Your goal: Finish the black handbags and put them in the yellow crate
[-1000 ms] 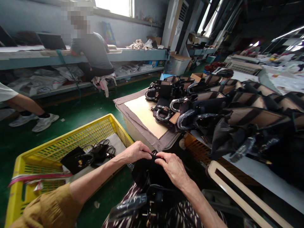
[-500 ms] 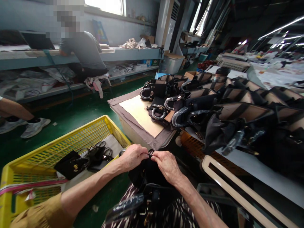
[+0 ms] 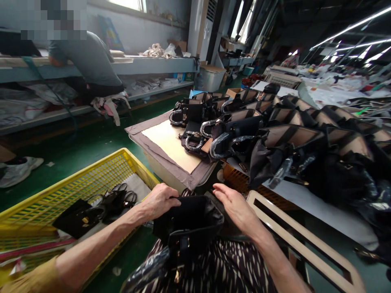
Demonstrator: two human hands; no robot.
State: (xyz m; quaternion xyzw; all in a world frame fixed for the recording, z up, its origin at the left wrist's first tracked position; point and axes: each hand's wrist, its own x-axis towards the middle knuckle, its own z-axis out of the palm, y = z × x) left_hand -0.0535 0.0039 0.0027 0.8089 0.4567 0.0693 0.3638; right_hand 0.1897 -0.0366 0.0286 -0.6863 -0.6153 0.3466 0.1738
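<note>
A black handbag rests on my lap, its mouth spread wide so the dark lining shows. Its handle, wrapped in clear plastic, hangs toward me at the lower left, beside gold-coloured hardware. My left hand grips the bag's upper left edge between thumb and fingers. To the right of the opening, my right hand is held with its fingers stretched out, apart from the rim and holding nothing.
A yellow plastic crate with black handbags stands at my left. Ahead, a cloth-covered table adjoins many black bags. A pale slotted frame lies at right. A person leans over a bench.
My hands have moved apart from the pinched top edge. My right hand has let go and opened, and the bag's mouth now gapes. The view has shifted a little to the right.
</note>
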